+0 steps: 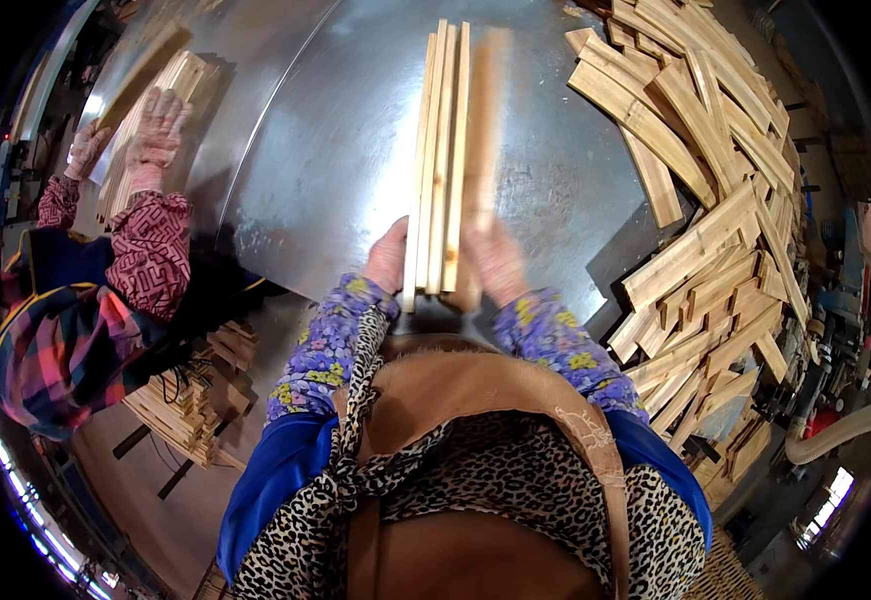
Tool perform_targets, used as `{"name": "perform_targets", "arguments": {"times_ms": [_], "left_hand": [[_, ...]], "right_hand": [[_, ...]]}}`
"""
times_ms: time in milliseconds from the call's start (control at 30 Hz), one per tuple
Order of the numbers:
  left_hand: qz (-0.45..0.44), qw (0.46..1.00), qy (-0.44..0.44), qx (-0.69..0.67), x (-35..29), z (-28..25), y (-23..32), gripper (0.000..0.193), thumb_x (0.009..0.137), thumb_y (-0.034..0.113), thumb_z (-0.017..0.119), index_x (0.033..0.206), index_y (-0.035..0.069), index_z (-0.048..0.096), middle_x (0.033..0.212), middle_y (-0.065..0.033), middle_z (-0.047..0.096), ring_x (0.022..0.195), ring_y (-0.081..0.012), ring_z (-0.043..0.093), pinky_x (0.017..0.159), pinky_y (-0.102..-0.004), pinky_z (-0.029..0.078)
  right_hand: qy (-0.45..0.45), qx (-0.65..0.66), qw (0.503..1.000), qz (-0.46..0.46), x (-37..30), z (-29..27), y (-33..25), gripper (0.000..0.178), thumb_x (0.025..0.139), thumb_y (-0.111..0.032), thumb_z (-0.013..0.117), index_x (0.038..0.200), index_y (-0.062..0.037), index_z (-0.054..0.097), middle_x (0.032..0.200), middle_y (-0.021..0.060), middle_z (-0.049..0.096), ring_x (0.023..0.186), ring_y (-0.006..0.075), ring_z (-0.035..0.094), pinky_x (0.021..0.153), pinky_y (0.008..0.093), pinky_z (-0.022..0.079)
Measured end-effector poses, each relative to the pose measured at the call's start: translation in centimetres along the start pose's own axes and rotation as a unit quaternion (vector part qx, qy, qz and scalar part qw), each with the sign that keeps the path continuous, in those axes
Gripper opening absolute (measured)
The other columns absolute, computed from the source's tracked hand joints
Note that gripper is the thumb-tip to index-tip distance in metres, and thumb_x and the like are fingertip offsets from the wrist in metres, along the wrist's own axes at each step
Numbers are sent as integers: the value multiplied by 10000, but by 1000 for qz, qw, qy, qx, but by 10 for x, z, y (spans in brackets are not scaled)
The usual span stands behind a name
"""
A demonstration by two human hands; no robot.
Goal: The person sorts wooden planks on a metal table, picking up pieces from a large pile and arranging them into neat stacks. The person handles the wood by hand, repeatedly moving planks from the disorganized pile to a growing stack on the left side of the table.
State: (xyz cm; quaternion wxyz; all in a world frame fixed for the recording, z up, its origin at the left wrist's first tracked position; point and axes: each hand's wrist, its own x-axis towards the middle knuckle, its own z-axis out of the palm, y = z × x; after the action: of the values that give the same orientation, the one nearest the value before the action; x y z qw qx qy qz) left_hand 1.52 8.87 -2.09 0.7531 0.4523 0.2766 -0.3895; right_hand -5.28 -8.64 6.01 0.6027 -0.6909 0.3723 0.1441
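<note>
Several pale wooden slats (441, 150) stand on edge side by side on the metal tabletop in front of me, pointing away from my body. My left hand (389, 258) is closed against the near left side of this bundle, its fingers partly hidden by the wood. Just right of the bundle, a browner wooden slat (486, 110) is smeared by motion. My right hand (497, 262), also blurred, grips that slat near its close end. A narrow gap shows between the rightmost slats of the bundle.
A large loose heap of wooden slats (716, 200) lies along the right side of the metal table (306, 150). At the left, a co-worker's gloved hands (156, 140) are at another row of slats (181, 75). Stacked wood (181, 410) stands low at the left.
</note>
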Motion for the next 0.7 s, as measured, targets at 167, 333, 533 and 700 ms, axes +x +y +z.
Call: {"name": "perform_targets", "arguments": {"times_ms": [167,333,533,700], "left_hand": [[198,804,165,536,-8,-34,6,675,1039,465,639,1476,-49,618,1384,-307,667,1325,-388,642,1166,-473,484],[210,692,190,664,-44,39,40,1060,914,500,771,1740,63,269,1687,-318,381,1487,-468,491,1233,-478,441],[166,630,192,734,-44,85,51,1054,879,375,796,1739,74,266,1702,-328,323,1497,-487,475,1260,-468,434],[215,583,174,764,-44,74,60,1038,871,363,812,1718,52,299,1654,-336,363,1456,-505,503,1210,-488,483]], "right_hand": [[-101,-155,978,-92,-4,32,36,821,1066,-535,561,1702,-82,308,1496,283,643,1332,472,652,1124,523,513],[-204,-307,923,-107,19,13,19,800,972,-546,666,1594,-64,527,1512,253,638,1374,432,623,1197,493,474],[330,-498,801,38,54,-200,16,1010,848,-495,823,1669,-82,403,1598,266,541,1523,477,438,1294,600,273],[428,-365,823,73,54,-258,55,961,819,-153,812,1667,-69,368,1596,252,456,1343,427,593,1165,463,517]]}}
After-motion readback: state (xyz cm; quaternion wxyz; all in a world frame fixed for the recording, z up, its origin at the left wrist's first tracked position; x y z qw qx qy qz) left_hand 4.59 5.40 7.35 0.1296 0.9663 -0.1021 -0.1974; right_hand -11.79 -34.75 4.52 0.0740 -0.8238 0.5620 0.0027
